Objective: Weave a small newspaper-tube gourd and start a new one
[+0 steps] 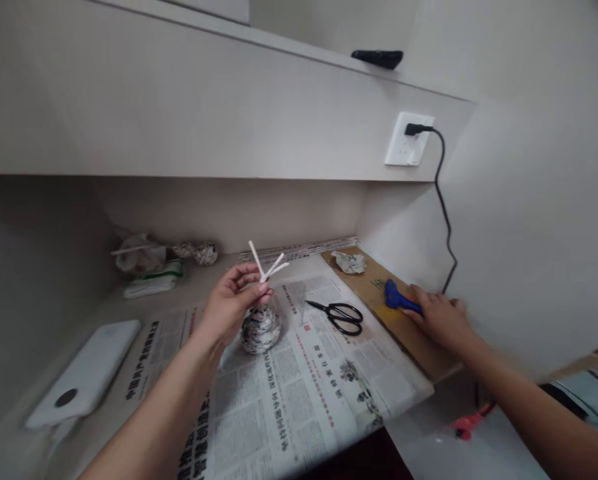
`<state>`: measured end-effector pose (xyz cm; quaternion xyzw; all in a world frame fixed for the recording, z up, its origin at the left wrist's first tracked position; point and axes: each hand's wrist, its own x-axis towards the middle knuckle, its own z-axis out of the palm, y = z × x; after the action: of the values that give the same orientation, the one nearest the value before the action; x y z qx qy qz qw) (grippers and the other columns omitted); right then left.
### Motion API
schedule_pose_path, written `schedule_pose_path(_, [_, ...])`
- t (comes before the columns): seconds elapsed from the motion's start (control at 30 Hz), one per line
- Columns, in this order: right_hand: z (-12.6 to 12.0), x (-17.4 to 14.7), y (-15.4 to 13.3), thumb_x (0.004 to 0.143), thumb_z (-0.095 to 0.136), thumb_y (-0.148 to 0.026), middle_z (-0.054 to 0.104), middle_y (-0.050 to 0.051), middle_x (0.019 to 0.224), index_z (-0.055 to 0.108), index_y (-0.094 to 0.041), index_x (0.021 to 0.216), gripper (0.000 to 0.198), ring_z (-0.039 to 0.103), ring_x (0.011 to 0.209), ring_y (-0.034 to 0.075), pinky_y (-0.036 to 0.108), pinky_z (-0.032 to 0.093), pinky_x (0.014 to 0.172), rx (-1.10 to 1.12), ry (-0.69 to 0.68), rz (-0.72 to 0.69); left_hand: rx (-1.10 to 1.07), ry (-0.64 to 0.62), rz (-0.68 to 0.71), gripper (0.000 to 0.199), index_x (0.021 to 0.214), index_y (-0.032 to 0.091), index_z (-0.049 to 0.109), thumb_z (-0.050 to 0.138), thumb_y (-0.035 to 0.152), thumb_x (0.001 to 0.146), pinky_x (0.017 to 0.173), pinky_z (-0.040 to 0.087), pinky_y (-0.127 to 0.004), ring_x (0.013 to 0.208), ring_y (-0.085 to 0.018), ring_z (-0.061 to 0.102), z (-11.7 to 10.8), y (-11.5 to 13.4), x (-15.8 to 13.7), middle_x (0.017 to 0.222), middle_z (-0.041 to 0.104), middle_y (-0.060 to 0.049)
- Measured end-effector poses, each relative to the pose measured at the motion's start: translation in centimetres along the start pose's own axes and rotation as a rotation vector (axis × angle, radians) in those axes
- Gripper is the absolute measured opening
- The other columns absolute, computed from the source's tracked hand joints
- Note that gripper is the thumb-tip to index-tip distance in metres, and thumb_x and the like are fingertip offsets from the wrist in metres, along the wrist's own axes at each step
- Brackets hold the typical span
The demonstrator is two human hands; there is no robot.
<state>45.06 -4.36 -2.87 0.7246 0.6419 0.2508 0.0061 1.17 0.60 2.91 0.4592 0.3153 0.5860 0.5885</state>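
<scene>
At the left of the frame we find a white power bank (86, 367) on the desk, with a plastic bag (141, 257) and a folded cloth (153, 280) farther back.

Near the centre, our left hand (243, 290) pinches narrowly, thumb against fingers, at the base of three white paper strips (269, 270) that fan upward. Just beneath them is a round woven paper ball (261, 330), over a spread newspaper (299, 400); we cannot tell whether it rests its weight there. If this pinch slackens, the strips could spring apart; a hard tug could tip the ball or loosen its weave.

Right of centre, black scissors (346, 319) lie on the newspaper, points toward the ball, so a careless sweep could knock them into it.

At the right, our right hand (441, 320) curls around the handle of a blue tool (401, 298), probably a glue gun, over a strip of cardboard (379, 283). If it is hot, its tip could burn fingers or drip. A black cord (443, 200) hangs behind this hand and might snag as the hand lifts.

The ball sits directly below our left fingers and well apart from our right hand, with the scissors between.
</scene>
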Motion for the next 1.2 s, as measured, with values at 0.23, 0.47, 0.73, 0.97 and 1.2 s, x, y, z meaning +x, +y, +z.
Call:
schedule_pose_path(0.23, [-7.5, 0.4, -9.0, 0.09, 0.05, -0.032, 0.071, 0.009, 0.095, 0.069, -0.022, 0.092, 0.022, 0.061, 0.095, 0.026, 0.043, 0.041, 0.087, 0.71, 0.031, -0.286, -0.039, -0.047, 0.014, 0.049, 0.105, 0.019, 0.054, 0.08, 0.016, 0.064, 0.068, 0.057, -0.022, 0.074, -0.013, 0.07, 0.9, 0.3, -0.6, 0.079, 0.06, 0.004])
schedule_pose_path(0.47, [-14.0, 4.0, -21.3, 0.079, 0.067, -0.042, 0.07, 0.006, 0.101, 0.069, -0.022, 0.102, 0.03, 0.064, 0.091, 0.019, 0.035, 0.049, 0.083, 1.819, -0.225, -0.215, -0.063, -0.085, -0.01, 0.055, 0.109, 0.019, 0.051, 0.081, 0.016, 0.064, 0.067, 0.057, -0.023, 0.069, -0.012, 0.068, 0.9, 0.1, -0.7, 0.076, 0.061, 0.004])
schedule_pose_path(0.73, [-16.2, 6.0, -24.6, 0.069, 0.074, -0.041, 0.064, -0.001, 0.065, 0.062, -0.017, 0.07, 0.026, 0.058, 0.06, 0.013, 0.027, 0.046, 0.059, 1.954, -0.219, -0.128, 0.025, -0.108, -0.023, 0.055, 0.108, 0.02, 0.05, 0.081, 0.022, 0.064, 0.062, 0.054, -0.024, 0.072, -0.014, 0.067, 0.8, -0.2, -0.6, 0.083, 0.061, 0.002])
schedule_pose_path(0.97, [-16.0, 7.7, -24.3, 0.076, 0.067, -0.044, 0.061, -0.001, 0.065, 0.06, -0.019, 0.071, 0.027, 0.053, 0.06, 0.012, 0.026, 0.041, 0.057, 1.75, -0.026, -0.127, 0.396, -0.209, 0.046, 0.02, 0.083, 0.015, 0.064, 0.075, 0.026, 0.07, 0.056, 0.044, -0.021, 0.064, -0.011, 0.055, 0.4, -0.8, -0.5, 0.074, 0.062, -0.001])
schedule_pose_path(1.2, [-16.9, 8.2, -24.1, 0.074, 0.069, -0.046, 0.061, -0.001, 0.067, 0.062, -0.019, 0.072, 0.028, 0.052, 0.062, 0.012, 0.026, 0.041, 0.059, 1.718, -0.021, -0.249, 0.522, -0.081, 0.147, 0.015, 0.079, 0.016, 0.069, 0.073, 0.029, 0.07, 0.063, 0.045, -0.025, 0.066, -0.015, 0.058, 0.2, -0.7, -0.4, 0.076, 0.068, -0.003])
